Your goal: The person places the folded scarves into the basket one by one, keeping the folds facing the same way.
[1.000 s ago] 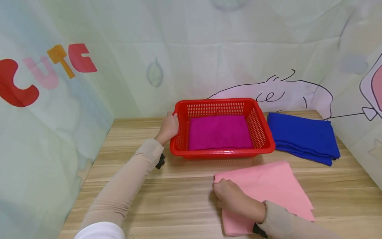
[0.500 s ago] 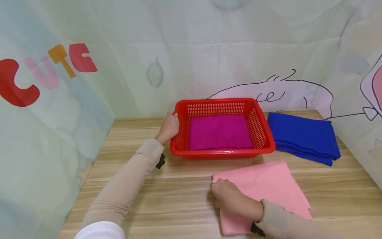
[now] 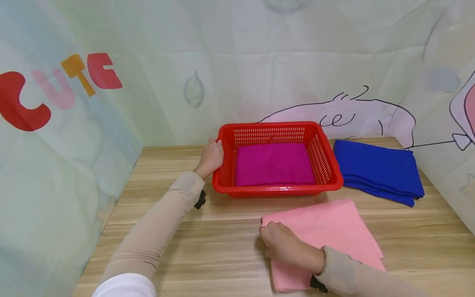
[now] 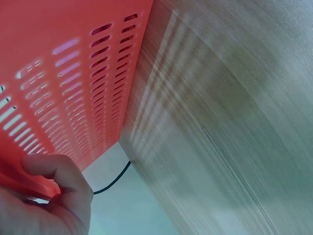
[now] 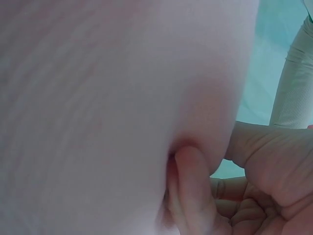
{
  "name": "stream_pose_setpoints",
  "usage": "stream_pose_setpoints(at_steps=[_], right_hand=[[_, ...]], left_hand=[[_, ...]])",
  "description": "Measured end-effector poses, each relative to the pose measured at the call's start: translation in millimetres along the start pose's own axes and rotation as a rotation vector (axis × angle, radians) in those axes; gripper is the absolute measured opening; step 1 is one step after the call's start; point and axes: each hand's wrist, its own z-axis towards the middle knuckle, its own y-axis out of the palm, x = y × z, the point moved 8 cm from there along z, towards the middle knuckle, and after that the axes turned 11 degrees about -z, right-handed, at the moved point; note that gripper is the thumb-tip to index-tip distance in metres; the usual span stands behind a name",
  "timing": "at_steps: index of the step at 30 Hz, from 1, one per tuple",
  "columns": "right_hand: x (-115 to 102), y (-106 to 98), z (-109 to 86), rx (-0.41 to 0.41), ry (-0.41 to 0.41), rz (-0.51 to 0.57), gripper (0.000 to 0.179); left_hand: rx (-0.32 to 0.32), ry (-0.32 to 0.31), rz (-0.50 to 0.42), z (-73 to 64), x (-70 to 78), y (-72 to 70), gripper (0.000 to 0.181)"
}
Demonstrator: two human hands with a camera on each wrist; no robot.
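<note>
Right: near edge first. Two beige sleeves (image 3: 144, 247) come in over a wood-grain table (image 3: 208, 255), L one w/ a white upper part (image 3: 126, 285); dark band (image 3: 318, 284) visible at R wrist.

R hand (image 3: 283, 244), near side & slightly R of ctr: fingers curled in, gripping L edge of pink cloth (image 3: 334, 229). R wrist view bears this out: thumb & fingers closed about the cloth's margin. Cloth folded, lies at an angle nr R, slack part spread to the R of the hand; sleeve covers some of its near side. Its far edge is near the basket, apart from it.

Farther, ctr: L hand (image 3: 211, 156) has hold of L rim of red basket (image 3: 283, 190), fingers bent round it, thumb at the wall per L wrist view. Basket upright, slotted walls. In it, flat on the btm, folded magenta cloth (image 3: 274, 165).

Far R: folded blue cloth (image 3: 378, 171), layers showing on near edge, just beside basket; can't tell if touching.

Farthest: pale printed curtain (image 3: 237, 82) behind table. Letters "CUTE" (image 3: 105, 72) on L side, pinkish line drawing (image 3: 389, 115) behind basket & blue cloth, part of a balloon print (image 3: 470, 103) far R.
</note>
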Motion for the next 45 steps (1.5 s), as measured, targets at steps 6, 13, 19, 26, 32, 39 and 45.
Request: stream_pose_setpoints(at_steps=[6, 13, 19, 26, 32, 39, 45], right_hand=[[-2, -1, 1.0, 0.0, -0.002, -0.005, 0.036], [-5, 0, 4.4, -0.005, -0.003, -0.002, 0.038], [-7, 2, 7.8, -0.016, -0.001, -0.012, 0.038], [-8, 3, 9.3, -0.02, -0.005, -0.007, 0.037], [-9, 3, 10.1, -0.029, 0.004, -0.012, 0.037], [-11, 3, 12.2, -0.026, -0.001, -0.004, 0.035], [-12, 4, 15.0, -0.03, -0.002, 0.002, 0.039]], left_hand=[[0.001, -0.002, -0.001, 0.1, 0.3, -0.1, 0.044], [0.001, -0.01, -0.004, 0.3, -0.1, -0.6, 0.046], [-0.003, -0.009, -0.022, -0.8, 0.6, -0.4, 0.045], [-0.005, -0.014, -0.036, -0.4, -0.8, 0.0, 0.045], [0.005, -0.001, -0.01, -0.3, 0.8, -0.6, 0.045], [0.005, 0.006, 0.0, -0.2, 1.1, -1.1, 0.045], [0.003, 0.009, 0.013, 2.4, -0.7, -0.9, 0.046]])
